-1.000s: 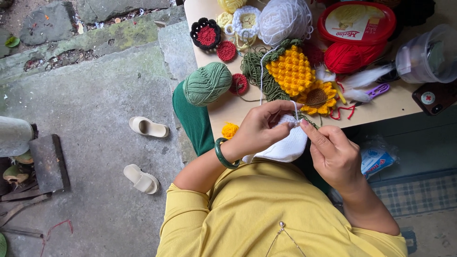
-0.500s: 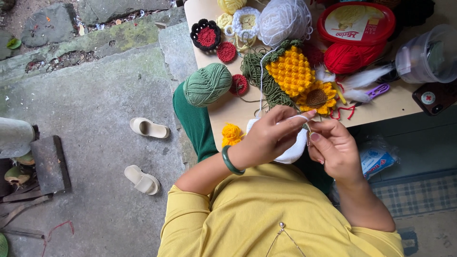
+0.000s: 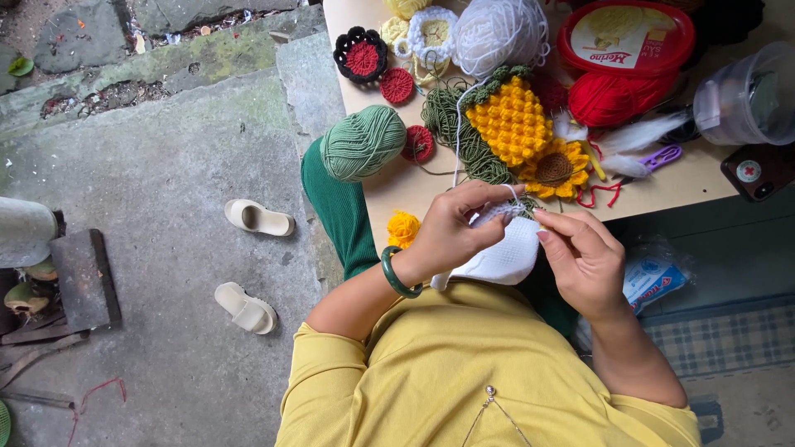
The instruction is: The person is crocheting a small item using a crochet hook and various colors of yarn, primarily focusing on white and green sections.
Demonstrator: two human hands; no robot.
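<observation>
My left hand, with a green bangle on the wrist, pinches the top edge of a white crocheted piece held over my lap. My right hand grips the same piece from the right, with a thin crochet hook between thumb and finger. A white yarn strand runs up from the work to the white yarn ball on the table. Both hands sit just below the table's front edge.
On the table lie a green yarn ball, a yellow crocheted pineapple, a sunflower, red yarn, a red-lidded tub, a clear container, purple scissors and a phone. Two slippers lie on the concrete floor.
Both hands have shifted slightly along the white piece, with my left fingers moving up and right over its top edge. The work stays in my lap.
</observation>
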